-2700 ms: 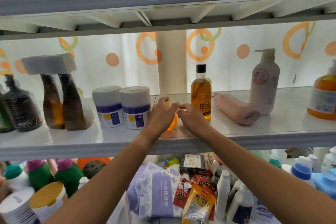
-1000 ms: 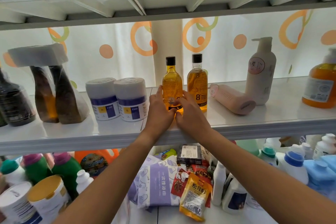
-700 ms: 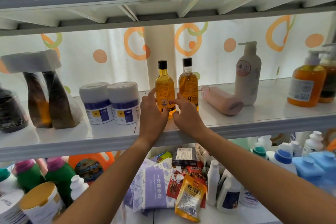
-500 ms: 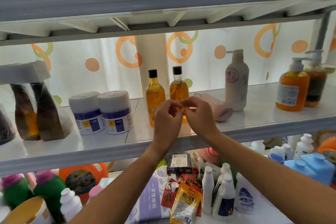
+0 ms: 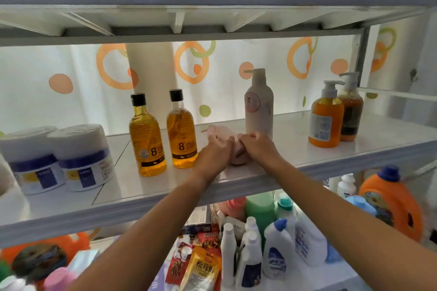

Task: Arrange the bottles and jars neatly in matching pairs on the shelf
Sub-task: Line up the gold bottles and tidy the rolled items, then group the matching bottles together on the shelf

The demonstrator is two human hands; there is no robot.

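the pink bottle point(image 5: 223, 133) lies on its side on the shelf point(image 5: 165, 188) at the centre of the frame, cap end toward the back, base toward the front edge. the left hand point(image 5: 214, 152) curls over it from the left and the right hand point(image 5: 256, 146) curls over it from the right, fingers bent round the body. this looks like a two-handed grip meant to stand it up. its likely partner, the upright pink pump bottle point(image 5: 259, 104), stands just behind the right hand, so the lying one probably belongs beside it. left of centre two amber bottles point(image 5: 146, 139) stand side by side, near the left hand but apart from it. farther left two white jars point(image 5: 81, 158) stand touching, and both pairs look settled. at the right an orange pump bottle point(image 5: 326, 116) stands just in front of a darker pump bottle point(image 5: 351, 111). by colour these two do not look like a match. the hands cover most of the lying bottle, so i cannot tell whether it rests on the shelf or is raised off it, and its label is hidden. the upright partner's label is too small to read. the bottles and packets below the shelf point(image 5: 279, 248) are partly cut off by the arms and blurred toward the lower left.
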